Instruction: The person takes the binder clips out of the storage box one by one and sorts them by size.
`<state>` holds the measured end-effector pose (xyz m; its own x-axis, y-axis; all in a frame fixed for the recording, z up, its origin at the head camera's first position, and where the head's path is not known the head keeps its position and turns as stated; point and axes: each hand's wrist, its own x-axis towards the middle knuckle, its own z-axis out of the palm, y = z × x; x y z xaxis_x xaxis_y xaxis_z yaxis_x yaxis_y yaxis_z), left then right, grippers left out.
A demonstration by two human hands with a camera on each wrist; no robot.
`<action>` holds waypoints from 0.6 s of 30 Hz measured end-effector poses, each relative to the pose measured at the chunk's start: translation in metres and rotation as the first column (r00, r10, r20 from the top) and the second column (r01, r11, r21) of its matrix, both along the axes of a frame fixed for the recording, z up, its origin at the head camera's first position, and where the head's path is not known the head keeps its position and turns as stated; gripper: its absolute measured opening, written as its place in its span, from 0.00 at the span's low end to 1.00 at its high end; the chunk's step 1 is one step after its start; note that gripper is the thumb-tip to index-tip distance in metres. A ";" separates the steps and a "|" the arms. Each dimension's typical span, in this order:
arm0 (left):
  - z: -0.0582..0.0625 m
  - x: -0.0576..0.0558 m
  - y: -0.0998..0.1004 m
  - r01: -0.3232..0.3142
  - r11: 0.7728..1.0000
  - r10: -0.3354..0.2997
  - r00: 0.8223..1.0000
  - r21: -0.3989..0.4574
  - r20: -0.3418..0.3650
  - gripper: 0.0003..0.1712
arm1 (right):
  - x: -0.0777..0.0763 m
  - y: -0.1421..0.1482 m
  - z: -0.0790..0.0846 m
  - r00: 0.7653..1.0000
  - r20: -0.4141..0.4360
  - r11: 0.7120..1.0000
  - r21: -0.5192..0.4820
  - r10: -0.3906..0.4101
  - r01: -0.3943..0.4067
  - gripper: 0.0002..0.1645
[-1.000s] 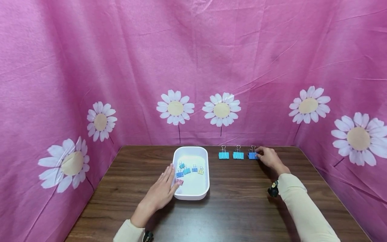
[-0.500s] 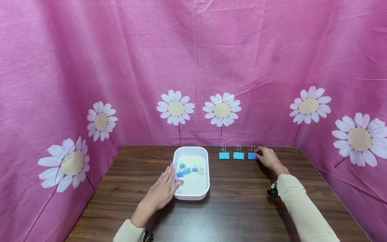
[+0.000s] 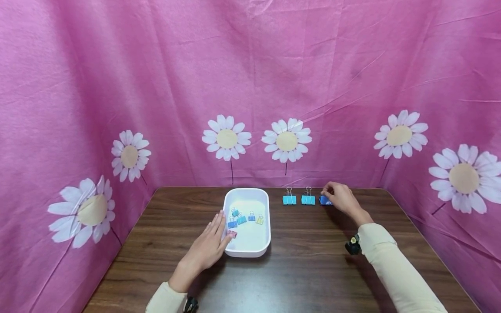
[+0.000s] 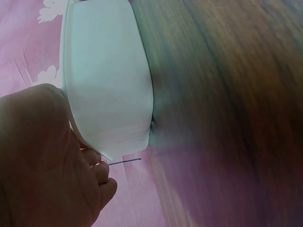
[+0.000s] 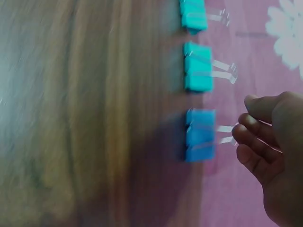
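Note:
My right hand is at the handles of a dark blue binder clip, the rightmost in a row of three standing along the table's back. In the right wrist view the thumb and loosely bent fingers are apart, fingertips close to the wire handles; whether they touch cannot be told. Two turquoise binder clips, the middle one and the left one, stand beside it, handles up. With fingers straight, my left hand rests against the left side of a white plastic tray.
Inside the tray lie several smaller binder clips, among them a blue one, a yellow one and a pink one partly behind the left thumb. A pink flowered curtain hangs behind the brown wooden table.
My right hand has risen from the blue clip's right side to its top, near the handles. The clip stays where it was. The left hand and tray have hardly moved.

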<state>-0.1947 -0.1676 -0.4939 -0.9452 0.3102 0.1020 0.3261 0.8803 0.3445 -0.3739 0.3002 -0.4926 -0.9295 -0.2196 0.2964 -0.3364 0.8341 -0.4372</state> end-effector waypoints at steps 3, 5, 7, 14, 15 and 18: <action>0.000 -0.001 0.000 0.001 1.000 -0.001 1.000 -0.003 -0.004 0.42 | 0.001 -0.017 0.011 0.998 -0.014 0.998 0.013 0.061 -0.061 0.05; -0.001 -0.002 -0.001 0.000 1.000 0.000 1.000 -0.007 -0.003 0.42 | 0.003 -0.031 0.018 0.995 -0.016 0.995 0.023 0.094 -0.094 0.06; -0.002 -0.003 -0.001 0.000 1.000 0.000 1.000 -0.006 -0.004 0.42 | 0.006 -0.044 0.025 0.991 -0.016 0.990 0.035 0.136 -0.135 0.08; -0.003 -0.003 -0.001 -0.002 1.000 0.002 1.000 0.002 -0.002 0.43 | 0.016 -0.092 0.050 0.962 -0.026 0.957 0.113 0.272 -0.267 0.11; -0.003 -0.003 0.000 -0.004 1.000 0.004 1.000 0.000 0.002 0.43 | 0.017 -0.099 0.053 0.957 -0.025 0.950 0.124 0.291 -0.285 0.10; -0.003 -0.003 0.001 -0.006 1.000 0.006 1.000 0.001 0.006 0.43 | 0.020 -0.117 0.061 0.939 -0.015 0.931 0.139 0.344 -0.338 0.09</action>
